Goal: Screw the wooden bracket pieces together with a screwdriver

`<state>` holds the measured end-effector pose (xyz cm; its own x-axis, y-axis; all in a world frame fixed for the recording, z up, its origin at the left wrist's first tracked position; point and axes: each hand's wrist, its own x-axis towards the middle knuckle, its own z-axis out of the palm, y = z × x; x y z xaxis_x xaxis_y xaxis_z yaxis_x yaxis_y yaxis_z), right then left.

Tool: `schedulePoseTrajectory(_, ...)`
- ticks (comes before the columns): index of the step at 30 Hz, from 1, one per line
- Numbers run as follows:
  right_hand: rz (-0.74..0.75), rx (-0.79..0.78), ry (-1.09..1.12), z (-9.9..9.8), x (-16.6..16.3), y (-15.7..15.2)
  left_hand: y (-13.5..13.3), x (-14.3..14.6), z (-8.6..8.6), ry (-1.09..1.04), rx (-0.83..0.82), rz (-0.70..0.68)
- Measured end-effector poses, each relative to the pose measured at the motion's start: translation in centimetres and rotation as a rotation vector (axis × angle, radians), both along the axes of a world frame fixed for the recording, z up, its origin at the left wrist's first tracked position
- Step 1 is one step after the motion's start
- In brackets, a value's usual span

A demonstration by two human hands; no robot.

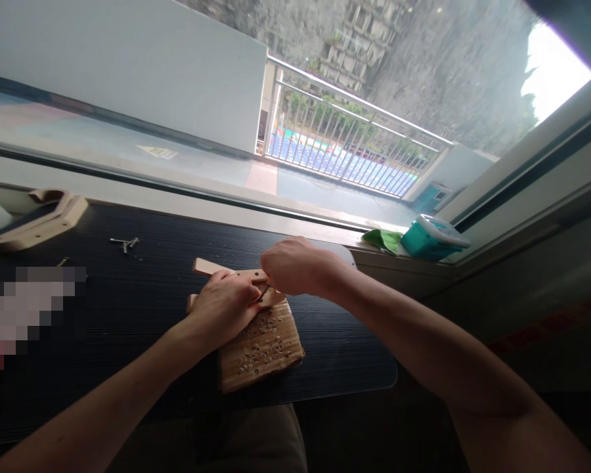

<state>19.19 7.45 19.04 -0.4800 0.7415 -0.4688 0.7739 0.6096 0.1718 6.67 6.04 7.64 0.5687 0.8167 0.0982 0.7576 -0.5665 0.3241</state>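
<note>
My right hand (295, 263) is closed, knuckles up, around the top of a thin dark tool (264, 292), whose kind I cannot make out. The shaft slants down to a pale wooden piece (253, 274) with small dark holes. My left hand (226, 303) is closed over this piece from the left, and its palm and fingers hide much of the wood. One end of a wooden bar (207, 267) sticks out beyond the knuckles. Underneath lies a thick, cardboard-like block (261, 355), its top pitted with many small holes.
On the dark table (142, 302), several screws (125, 244) lie in a small pile. A curved wooden frame (54, 226) sits at the far left, above a pixelated patch. By the window are a green cloth (383, 240) and a lidded teal box (431, 238).
</note>
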Motion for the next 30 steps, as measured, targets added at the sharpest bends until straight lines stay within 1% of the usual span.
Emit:
schedulePoseTrajectory(4,-0.011,0.024,0.01,-0.3,-0.1,-0.1,-0.1,0.0,0.3,-0.016,-0.015,-0.037)
schedulePoseTrajectory(9,-0.013,0.006,-0.01,1.4,-0.4,-1.0,0.0,0.0,0.3,0.011,-0.012,-0.011)
schedulePoseTrajectory(12,0.024,0.005,0.025,2.1,-0.5,-1.4,0.0,0.0,0.2,-0.005,0.018,-0.034)
schedulePoseTrajectory(15,0.057,0.0,0.046,1.8,-0.6,-1.3,0.1,0.0,0.0,-0.031,0.026,-0.041)
schedulePoseTrajectory(20,0.022,0.024,-0.008,1.0,-0.7,-0.9,0.2,0.0,-0.2,-0.016,-0.015,-0.014)
schedulePoseTrajectory(26,0.008,-0.03,-0.005,0.2,-0.7,-0.5,0.0,0.0,0.2,-0.016,-0.004,-0.047)
schedulePoseTrajectory(30,-0.012,-0.025,-0.017,0.4,-0.4,-0.6,-0.1,0.1,0.4,0.015,0.006,-0.043)
